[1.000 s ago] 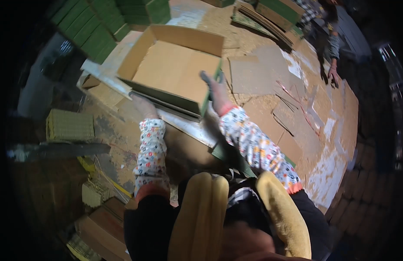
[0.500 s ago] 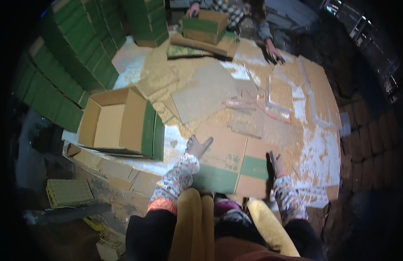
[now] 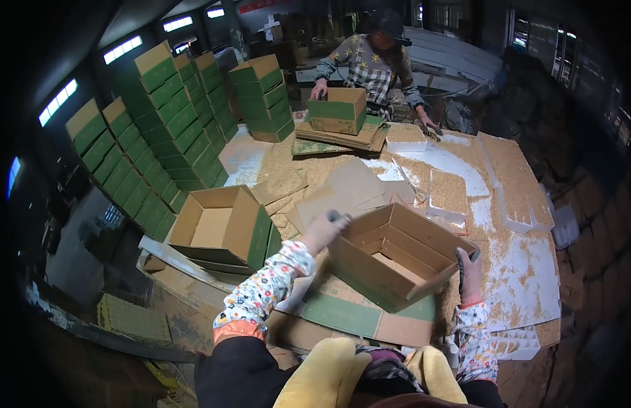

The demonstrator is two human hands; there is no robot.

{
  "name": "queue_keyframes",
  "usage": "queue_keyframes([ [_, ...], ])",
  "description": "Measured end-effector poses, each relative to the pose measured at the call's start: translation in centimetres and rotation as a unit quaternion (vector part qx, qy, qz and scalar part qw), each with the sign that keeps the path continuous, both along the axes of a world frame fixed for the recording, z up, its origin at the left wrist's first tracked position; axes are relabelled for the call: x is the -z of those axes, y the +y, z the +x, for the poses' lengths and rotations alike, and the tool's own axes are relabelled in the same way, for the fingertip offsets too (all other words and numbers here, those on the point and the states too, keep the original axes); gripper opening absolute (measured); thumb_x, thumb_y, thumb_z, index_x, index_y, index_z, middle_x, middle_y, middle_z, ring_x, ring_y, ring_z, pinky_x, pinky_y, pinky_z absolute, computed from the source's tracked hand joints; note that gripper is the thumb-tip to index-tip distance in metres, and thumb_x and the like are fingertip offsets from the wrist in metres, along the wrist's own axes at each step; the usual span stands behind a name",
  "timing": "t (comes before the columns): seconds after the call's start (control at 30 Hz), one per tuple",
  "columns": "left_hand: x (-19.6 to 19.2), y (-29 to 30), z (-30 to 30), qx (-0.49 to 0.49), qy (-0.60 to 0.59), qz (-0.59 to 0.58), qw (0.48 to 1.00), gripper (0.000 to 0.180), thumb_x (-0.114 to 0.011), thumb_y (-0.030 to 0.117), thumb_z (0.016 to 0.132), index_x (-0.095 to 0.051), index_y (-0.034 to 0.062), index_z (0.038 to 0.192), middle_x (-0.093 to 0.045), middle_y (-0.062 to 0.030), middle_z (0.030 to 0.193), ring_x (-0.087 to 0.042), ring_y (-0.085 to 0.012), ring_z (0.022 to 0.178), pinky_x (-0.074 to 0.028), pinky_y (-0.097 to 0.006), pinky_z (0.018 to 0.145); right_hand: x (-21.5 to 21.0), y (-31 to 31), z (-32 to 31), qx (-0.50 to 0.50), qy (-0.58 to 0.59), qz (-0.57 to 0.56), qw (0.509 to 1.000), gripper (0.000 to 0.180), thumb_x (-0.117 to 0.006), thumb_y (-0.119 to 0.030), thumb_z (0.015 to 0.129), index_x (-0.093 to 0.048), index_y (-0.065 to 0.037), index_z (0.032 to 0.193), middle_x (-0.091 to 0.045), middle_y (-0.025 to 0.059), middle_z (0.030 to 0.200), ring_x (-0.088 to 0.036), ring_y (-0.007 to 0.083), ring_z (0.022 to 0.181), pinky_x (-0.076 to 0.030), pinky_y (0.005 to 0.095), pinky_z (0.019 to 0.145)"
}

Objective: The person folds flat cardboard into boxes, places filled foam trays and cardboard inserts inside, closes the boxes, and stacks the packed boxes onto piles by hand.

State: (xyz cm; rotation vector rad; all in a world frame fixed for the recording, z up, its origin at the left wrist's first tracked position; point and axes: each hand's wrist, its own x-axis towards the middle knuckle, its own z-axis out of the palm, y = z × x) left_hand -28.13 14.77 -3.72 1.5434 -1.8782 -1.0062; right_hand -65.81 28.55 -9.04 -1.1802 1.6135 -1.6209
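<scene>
Between my two hands an open cardboard box, brown with green panels, is held tilted above the near side of the table. My left hand, in a dark-tipped glove, has its fingers curled at the box's upper left edge. On the far right corner my right hand grips the rim, its gloved fingertips over the edge. Beneath the box lies flat brown and green cardboard. Another open box stands to the left of my left hand, with more green cardboard against its side.
A co-worker stands across the table, one hand on a smaller box, the other by a dark object. Stacked green boxes rise at the far left. Grain-like bits, grey sheets and white trays cover the table.
The cardboard that lay flat under my hands is now replaced between them by an opened box, raised off the table. The view has tilted up, bringing the co-worker and stacks into fuller sight.
</scene>
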Motion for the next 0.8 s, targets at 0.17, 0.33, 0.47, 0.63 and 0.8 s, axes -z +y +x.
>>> queue_keyframes([
  [0.17, 0.3, 7.9, -8.1, 0.604, -0.225, 0.070, 0.761, 0.079, -0.039, 0.068, 0.090, -0.044, 0.0040, 0.137, -0.045, -0.0288, 0.135, -0.043, -0.0420, 0.126, -0.030, -0.049, 0.107, 5.1, -3.7, 3.1, 0.013, 0.193, 0.098, 0.976, 0.111, -0.081, -0.046, 0.067, -0.022, 0.009, 0.142, -0.039, 0.0318, 0.139, -0.034, 0.0453, 0.131, -0.029, 0.0433, 0.111],
  [0.33, 0.9, 10.4, -6.3, 0.391, -0.296, -0.062, 0.869, 0.101, -0.053, 0.070, 0.081, -0.020, 0.0010, 0.147, -0.026, -0.0276, 0.149, -0.028, -0.0405, 0.138, -0.023, -0.054, 0.111, 0.0, -3.4, -2.3, -0.082, 0.344, 0.261, 0.898, 0.111, -0.083, -0.047, 0.064, -0.025, 0.005, 0.143, -0.044, 0.0281, 0.137, -0.042, 0.0402, 0.128, -0.034, 0.0400, 0.108],
  [0.47, 10.7, 7.2, -5.6, 0.133, 0.009, 0.122, 0.984, 0.098, -0.074, 0.047, 0.075, -0.024, -0.0028, 0.142, -0.030, -0.0274, 0.145, -0.031, -0.0398, 0.136, -0.022, -0.048, 0.112, -5.6, -6.6, -6.2, -0.393, 0.084, 0.410, 0.819, 0.086, -0.078, -0.042, 0.073, -0.040, 0.001, 0.137, -0.052, 0.0164, 0.132, -0.048, 0.0299, 0.123, -0.036, 0.0422, 0.107],
  [0.63, 6.0, 11.1, -4.2, 0.084, 0.115, -0.104, 0.984, 0.084, -0.071, 0.039, 0.081, -0.028, 0.0003, 0.142, -0.035, -0.0245, 0.143, -0.033, -0.0390, 0.134, -0.026, -0.046, 0.113, -1.3, 4.1, 3.1, -0.082, 0.649, -0.060, 0.754, 0.070, -0.079, -0.024, 0.065, -0.049, -0.008, 0.127, -0.050, 0.0166, 0.124, -0.045, 0.0344, 0.121, -0.026, 0.0538, 0.111],
  [0.8, 2.9, 14.6, -2.5, 0.369, -0.127, -0.027, 0.920, 0.095, -0.078, 0.045, 0.070, -0.033, 0.0029, 0.142, -0.035, -0.0206, 0.143, -0.030, -0.0450, 0.133, -0.025, -0.052, 0.111, 2.6, 4.3, 4.9, -0.131, 0.566, 0.048, 0.812, 0.072, -0.073, -0.048, 0.074, -0.048, -0.007, 0.127, -0.044, 0.0189, 0.135, -0.039, 0.0385, 0.128, -0.023, 0.0548, 0.112],
])
